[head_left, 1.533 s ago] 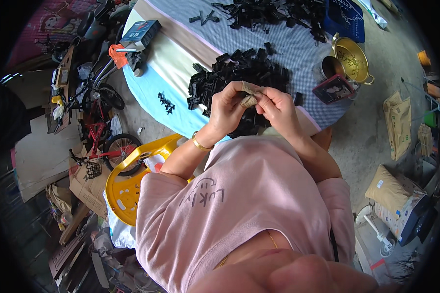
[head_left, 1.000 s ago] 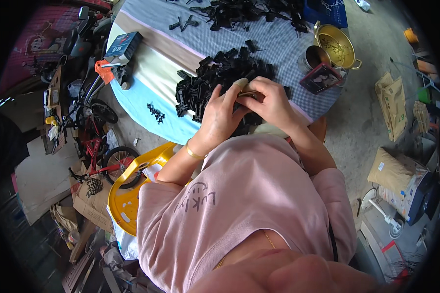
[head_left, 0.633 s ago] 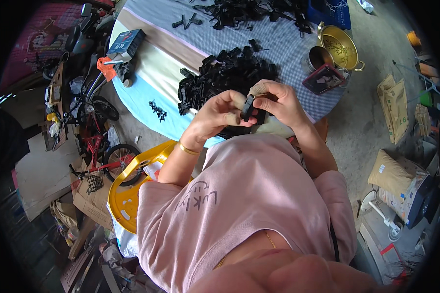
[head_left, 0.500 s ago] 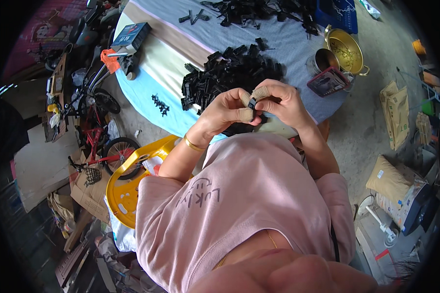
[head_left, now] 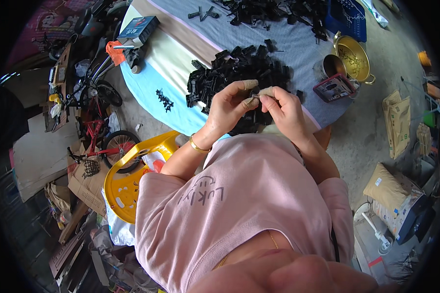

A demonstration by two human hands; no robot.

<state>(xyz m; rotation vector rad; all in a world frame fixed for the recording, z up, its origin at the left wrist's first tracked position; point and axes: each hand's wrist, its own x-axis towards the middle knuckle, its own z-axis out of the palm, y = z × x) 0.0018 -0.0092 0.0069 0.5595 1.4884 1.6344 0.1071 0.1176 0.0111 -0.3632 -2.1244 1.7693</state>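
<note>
My left hand (head_left: 225,108) and my right hand (head_left: 286,111) meet above a large pile of black plastic parts (head_left: 215,73) on the table. Beige covers wrap the thumb and index fingertips of my left hand, and a fingertip of my right. A small dark part (head_left: 256,96), too small to name, shows between the fingertips. The right thumb and index finger pinch at it. On the left, the thumb and index tips are apart, the thumb beside the part; the other fingers curl out of sight. Left of the pile lies a small cluster of black pieces (head_left: 165,100).
Another black heap (head_left: 269,12) lies at the far side, beside a blue basket (head_left: 347,22). A gold pot (head_left: 354,58), a metal cup (head_left: 330,66) and a phone (head_left: 334,88) stand at right. A box (head_left: 138,29) is at far left. A yellow chair (head_left: 120,188) stands beside me.
My left index finger has lifted away from the thumb, opening a gap. The right fingers have drawn together into a pinch. The view has shifted slightly, moving the table right.
</note>
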